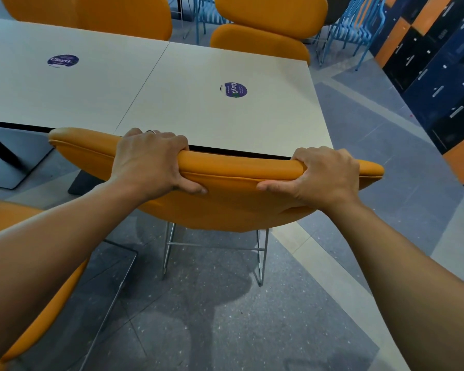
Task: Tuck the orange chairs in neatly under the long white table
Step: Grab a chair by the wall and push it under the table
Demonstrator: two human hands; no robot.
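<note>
Grips the back of the orange chair (233,207) with left hand (149,163) and right hand (326,179), both curled round it. Risks pinching fingers (158,135) against the counter (198,113) edge by pushing further.

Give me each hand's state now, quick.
Left hand: closed, holding the orange chair backrest.
Right hand: closed, holding the same backrest.

The near chair (225,204) is bright orange all over, with silver legs (261,259). The bench (198,124) is white with thin faint lines and a black edge — its round stickers (234,89) are purple with white letters. The floor (212,311) is grey with tiny pale specks. The barred chairs (355,25) are light blue, the lockers (437,65) dark blue, black and orange.
</note>
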